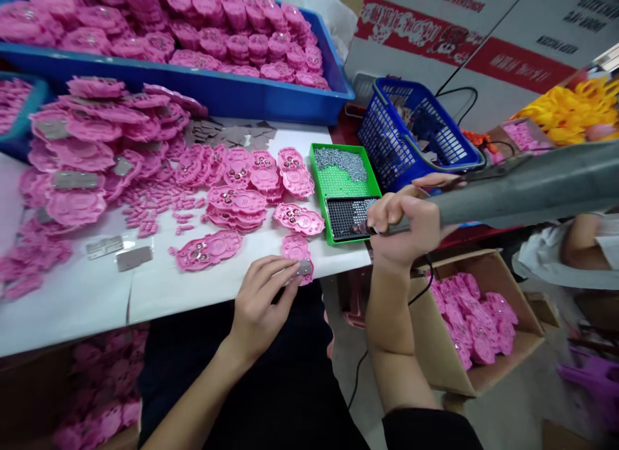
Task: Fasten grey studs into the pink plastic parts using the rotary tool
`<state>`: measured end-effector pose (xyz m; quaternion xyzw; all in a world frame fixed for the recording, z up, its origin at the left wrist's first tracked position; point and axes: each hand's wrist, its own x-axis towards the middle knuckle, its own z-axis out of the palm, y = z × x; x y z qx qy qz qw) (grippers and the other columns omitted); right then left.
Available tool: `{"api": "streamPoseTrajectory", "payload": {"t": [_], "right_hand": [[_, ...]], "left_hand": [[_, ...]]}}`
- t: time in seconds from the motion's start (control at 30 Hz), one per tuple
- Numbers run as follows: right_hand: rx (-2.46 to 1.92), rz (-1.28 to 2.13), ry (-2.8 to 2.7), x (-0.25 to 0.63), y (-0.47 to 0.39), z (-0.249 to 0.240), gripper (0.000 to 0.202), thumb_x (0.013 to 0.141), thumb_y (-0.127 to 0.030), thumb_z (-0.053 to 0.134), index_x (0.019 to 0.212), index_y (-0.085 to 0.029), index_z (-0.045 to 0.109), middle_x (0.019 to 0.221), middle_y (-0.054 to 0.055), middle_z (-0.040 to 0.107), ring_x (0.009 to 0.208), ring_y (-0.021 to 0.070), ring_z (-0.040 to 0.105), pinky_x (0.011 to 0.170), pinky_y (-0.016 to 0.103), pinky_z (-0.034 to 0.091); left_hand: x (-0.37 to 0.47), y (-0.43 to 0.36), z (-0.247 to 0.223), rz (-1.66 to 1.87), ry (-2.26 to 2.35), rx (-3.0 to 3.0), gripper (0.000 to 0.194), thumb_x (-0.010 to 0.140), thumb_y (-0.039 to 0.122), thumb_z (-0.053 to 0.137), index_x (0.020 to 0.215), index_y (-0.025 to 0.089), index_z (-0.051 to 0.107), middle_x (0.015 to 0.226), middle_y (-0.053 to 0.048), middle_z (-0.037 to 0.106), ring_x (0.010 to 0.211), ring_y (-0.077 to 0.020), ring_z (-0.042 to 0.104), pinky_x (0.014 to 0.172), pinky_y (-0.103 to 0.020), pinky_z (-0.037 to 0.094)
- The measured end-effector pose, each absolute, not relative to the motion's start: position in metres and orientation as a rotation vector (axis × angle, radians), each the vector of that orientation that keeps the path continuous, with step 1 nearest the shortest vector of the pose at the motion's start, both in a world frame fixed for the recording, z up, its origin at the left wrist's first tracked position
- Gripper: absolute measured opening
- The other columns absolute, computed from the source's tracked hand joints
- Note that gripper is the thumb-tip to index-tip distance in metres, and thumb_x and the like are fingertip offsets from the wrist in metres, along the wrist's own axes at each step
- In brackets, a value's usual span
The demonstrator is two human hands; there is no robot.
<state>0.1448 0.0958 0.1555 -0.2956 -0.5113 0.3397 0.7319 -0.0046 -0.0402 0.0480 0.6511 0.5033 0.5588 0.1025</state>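
Observation:
My left hand [261, 302] pinches a small grey plate [304, 267] against a pink plastic shell [294, 245] at the table's front edge. Wrapped around a grey electric screwdriver [522, 185], my right hand [409, 221] holds it slanting down to the left. Its tip is over a black perforated screw holder [340, 213], partly filled with screws; whether it touches one I cannot tell. The holder sits in a green tray [336, 189], with loose silver screws [341, 161] behind it. Another pink shell [298, 218] with round metal parts lies just behind my left hand.
Stacked pink shells [91, 124] and small pink pieces [145, 202] cover the table's left side. Behind stands a blue bin [217, 89] of shells. A blue basket [387, 131] is beyond the tray. An open carton [512, 366] of pink parts stands right, near another person's arm [585, 240].

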Motion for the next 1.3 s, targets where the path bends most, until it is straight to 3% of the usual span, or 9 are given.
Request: {"api": "streamPoseTrajectory", "payload": {"t": [0.27,0.4,0.63,1.07,1.3], "right_hand": [[-0.458,1.152,-1.298,0.142,0.037,0.181,0.017,0.083,-0.016,0.059,0.097,-0.026,0.058,0.053,-0.01,0.042,0.035,0.008,0.037,0.038,0.025,0.04],[-0.407,1.222,-1.329,0.138,0.034,0.18,0.018,0.084,-0.015,0.057,0.098,-0.025,0.059,0.053,-0.01,0.041,0.034,0.007,0.037,0.037,0.023,0.041],[-0.449,1.255,-1.366,0.129,0.035,0.185,0.013,0.083,-0.018,0.058,0.093,-0.026,0.057,0.051,-0.011,0.04,0.033,0.0075,0.036,0.037,0.024,0.041],[-0.503,1.24,-1.33,0.116,0.02,0.185,0.014,0.084,-0.018,0.06,0.095,-0.026,0.057,0.051,-0.01,0.042,0.034,0.0083,0.036,0.038,0.025,0.04],[-0.466,1.276,-1.376,0.119,0.024,0.19,0.013,0.087,-0.017,0.062,0.093,-0.027,0.055,0.051,-0.01,0.045,0.035,0.0094,0.039,0.039,0.026,0.044]], "left_hand": [[0.016,-0.022,0.065,1.743,1.231,1.791,0.025,0.092,0.016,0.078,0.116,0.02,0.071,0.106,-0.008,0.077,0.103,-0.0218,0.071,0.093,-0.041,0.06],[0.016,-0.027,0.061,1.782,1.195,1.707,0.014,0.092,0.012,0.076,0.103,0.02,0.072,0.094,-0.004,0.077,0.093,-0.0192,0.071,0.088,-0.038,0.061],[0.007,-0.032,0.063,1.803,1.267,1.756,0.01,0.091,0.015,0.079,0.096,0.018,0.071,0.088,-0.004,0.078,0.087,-0.0189,0.069,0.082,-0.037,0.06],[-0.002,-0.045,0.072,1.745,1.521,1.965,0.008,0.093,0.016,0.077,0.098,0.018,0.071,0.093,-0.005,0.08,0.09,-0.022,0.066,0.082,-0.038,0.055],[-0.005,-0.044,0.067,1.736,1.428,1.914,0.026,0.091,0.019,0.08,0.114,0.018,0.07,0.105,-0.008,0.08,0.1,-0.0235,0.068,0.088,-0.041,0.058]]}}
